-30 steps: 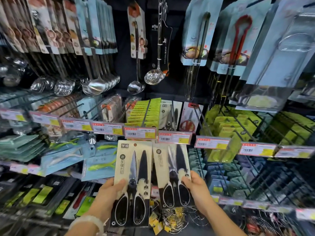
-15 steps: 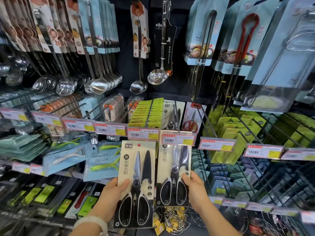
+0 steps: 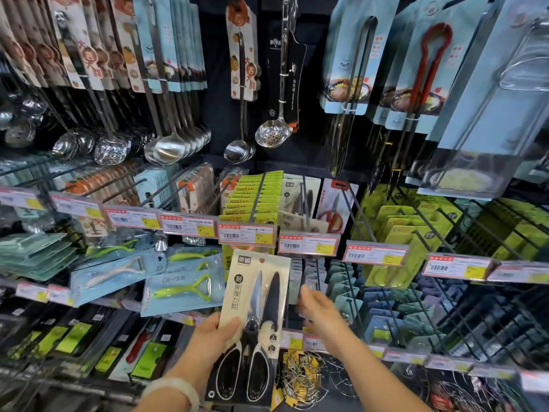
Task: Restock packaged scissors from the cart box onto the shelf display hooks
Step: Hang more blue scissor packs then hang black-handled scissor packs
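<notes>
Only left hand [image 3: 212, 337] grips scissors pack [image 3: 252, 325].

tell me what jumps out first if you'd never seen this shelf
Low in the middle, the left hand grips a cream scissors pack in front of the hooks, with the right hand blurred beside it. Above hang shiny ladles at upper left and red tongs on a blue card at upper right.

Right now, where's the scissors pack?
Head view, lower centre: the scissors pack is gripped by the left hand, just below the price tags, with the right hand beside it.
</notes>
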The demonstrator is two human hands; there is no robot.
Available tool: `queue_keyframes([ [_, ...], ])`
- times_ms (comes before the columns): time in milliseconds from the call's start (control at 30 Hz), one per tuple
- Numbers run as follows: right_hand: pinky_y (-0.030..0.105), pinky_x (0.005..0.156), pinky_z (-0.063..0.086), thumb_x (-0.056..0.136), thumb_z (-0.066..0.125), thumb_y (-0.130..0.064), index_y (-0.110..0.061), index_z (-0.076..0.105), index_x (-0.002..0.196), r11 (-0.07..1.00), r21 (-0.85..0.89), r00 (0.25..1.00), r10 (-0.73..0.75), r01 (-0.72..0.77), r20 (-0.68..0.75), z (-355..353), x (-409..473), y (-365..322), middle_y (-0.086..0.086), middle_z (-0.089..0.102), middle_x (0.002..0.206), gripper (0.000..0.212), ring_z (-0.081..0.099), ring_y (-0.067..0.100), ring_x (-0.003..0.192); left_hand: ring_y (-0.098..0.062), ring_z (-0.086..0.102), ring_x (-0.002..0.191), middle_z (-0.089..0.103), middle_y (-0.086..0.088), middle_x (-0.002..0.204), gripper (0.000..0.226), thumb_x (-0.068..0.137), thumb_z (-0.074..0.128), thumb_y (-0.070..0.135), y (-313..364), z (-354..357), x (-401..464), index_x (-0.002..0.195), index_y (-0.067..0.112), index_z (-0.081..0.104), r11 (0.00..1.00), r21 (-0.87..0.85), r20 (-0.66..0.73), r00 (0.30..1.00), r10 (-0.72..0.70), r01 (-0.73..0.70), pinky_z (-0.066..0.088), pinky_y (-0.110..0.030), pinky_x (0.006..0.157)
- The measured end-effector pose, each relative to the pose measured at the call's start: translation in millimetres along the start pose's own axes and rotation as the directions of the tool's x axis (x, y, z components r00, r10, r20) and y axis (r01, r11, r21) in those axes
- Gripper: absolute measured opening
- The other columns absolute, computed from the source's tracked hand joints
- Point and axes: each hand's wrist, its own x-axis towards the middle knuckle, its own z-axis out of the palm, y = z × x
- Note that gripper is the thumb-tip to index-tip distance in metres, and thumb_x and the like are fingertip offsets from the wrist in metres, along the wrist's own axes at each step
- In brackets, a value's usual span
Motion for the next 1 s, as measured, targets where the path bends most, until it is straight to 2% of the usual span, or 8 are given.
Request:
queue_keyframes([
  [67,0.042,0.097,0.050,0.090,0.055,-0.042,-0.029,0.053,0.097,0.999,-0.029,0.989,-0.033,0.038,0.142,7.3,-11.7,7.3,-0.005,0.060,0.099,0.015,0.061,0.017,0.098,-0.024,0.065,0.093,0.071,-0.009,0.098,0.013,0.092,0.057,0.006,-2.6,12.0,-0.3,0.104,0.010,0.063,1.000,0.029,0.018,1.000,-0.013,0.012,0.050,-0.038,0.091],
  [200,0.047,0.079,0.052,0.089,0.061,-0.021,-0.008,0.055,0.092,0.987,-0.043,0.987,-0.156,0.158,0.040,3.9,-19.6,12.2,0.020,0.063,0.088,0.014,0.062,0.025,0.080,-0.029,0.065,0.100,0.070,-0.011,0.103,0.014,0.091,0.060,0.010,-0.7,36.0,0.0,0.104,0.013,0.065,0.996,0.088,0.015,1.000,-0.012,0.011,0.049,-0.046,0.097],
  [300,0.033,0.072,0.057,0.092,0.056,-0.011,-0.019,0.056,0.090,0.968,-0.061,0.970,-0.243,0.242,-0.013,-8.9,-23.8,-3.3,0.007,0.069,0.084,0.008,0.067,0.013,0.074,-0.025,0.065,0.097,0.070,-0.007,0.103,0.016,0.091,0.060,0.015,8.3,51.5,1.5,0.106,0.016,0.064,0.988,0.147,0.026,0.998,0.049,-0.053,0.051,-0.042,0.094],
  [433,0.043,0.083,0.051,0.092,0.057,-0.013,-0.014,0.058,0.098,0.946,-0.092,0.944,-0.319,0.312,-0.079,-22.5,-18.4,-22.4,0.021,0.067,0.098,0.006,0.063,0.037,0.093,-0.018,0.065,0.091,0.070,-0.003,0.099,0.014,0.092,0.060,0.018,26.5,65.5,10.0,0.105,0.017,0.064,0.983,0.154,0.054,0.994,0.098,-0.105,0.053,-0.036,0.087],
  [533,0.042,0.089,0.049,0.093,0.055,-0.017,-0.015,0.056,0.110,0.948,-0.071,0.943,-0.317,0.311,-0.100,-24.6,-10.4,-28.7,0.011,0.067,0.102,0.017,0.063,0.029,0.099,-0.012,0.062,0.077,0.067,0.001,0.085,0.005,0.093,0.058,0.013,35.7,73.0,16.5,0.095,0.016,0.061,0.987,0.110,0.046,0.992,0.114,-0.118,0.051,-0.024,0.068],
  [700,0.026,0.077,0.054,0.095,0.051,-0.012,-0.018,0.055,0.115,0.957,-0.064,0.954,-0.287,0.283,-0.085,-21.0,-6.0,-22.7,-0.003,0.068,0.098,0.021,0.065,0.013,0.088,-0.025,0.064,0.096,0.068,-0.007,0.095,0.018,0.092,0.059,0.015,31.0,72.9,26.4,0.109,0.011,0.063,0.982,0.183,0.041,0.998,0.041,-0.048,0.050,-0.043,0.096],
  [833,0.042,0.093,0.052,0.095,0.051,-0.014,-0.016,0.055,0.119,0.970,-0.056,0.964,-0.242,0.237,-0.115,-20.9,1.0,-14.7,0.004,0.068,0.109,0.024,0.065,0.021,0.099,-0.029,0.065,0.099,0.070,-0.012,0.102,0.020,0.092,0.059,0.019,26.6,74.9,31.8,0.108,0.008,0.064,0.973,0.231,0.056,0.998,0.007,-0.020,0.050,-0.047,0.096],
  [1000,0.031,0.087,0.044,0.096,0.049,-0.027,-0.010,0.042,0.137,0.962,-0.228,0.969,-0.188,0.149,-0.161,-18.4,20.5,-23.1,0.005,0.058,0.112,0.045,0.056,0.019,0.098,-0.026,0.057,0.101,0.061,-0.009,0.109,0.036,0.096,0.050,0.027,35.6,81.7,43.4,0.124,0.005,0.053,0.930,0.357,0.020,0.996,0.083,-0.085,0.045,-0.037,0.094],
])
